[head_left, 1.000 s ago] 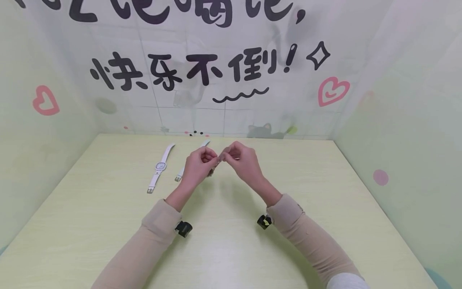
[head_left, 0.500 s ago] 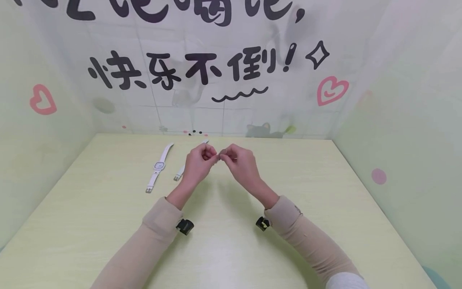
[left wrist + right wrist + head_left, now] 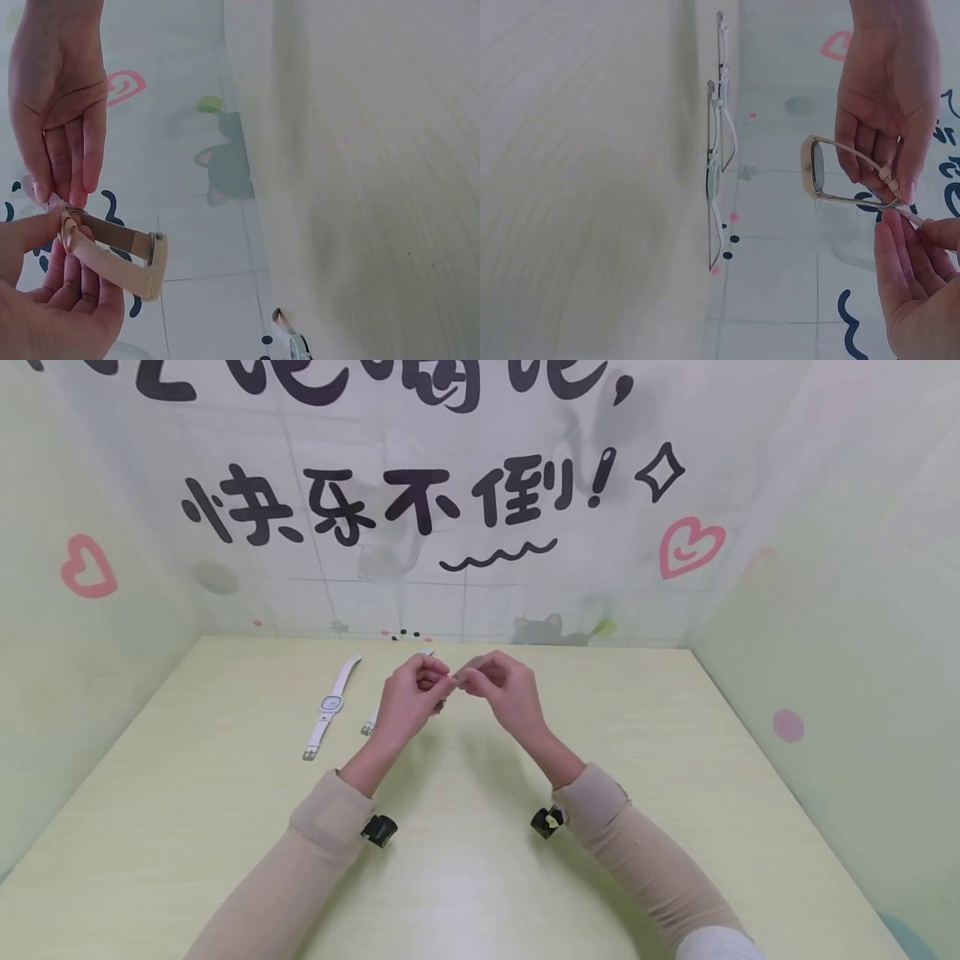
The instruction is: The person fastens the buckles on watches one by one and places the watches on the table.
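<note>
Beige watch [image 3: 807, 171] peeks out more below both hands [image 3: 407, 697] [image 3: 512, 693] than before.

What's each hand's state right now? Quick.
Left hand: closed, holding the cream watch strap.
Right hand: closed, pinching the same strap.
</note>
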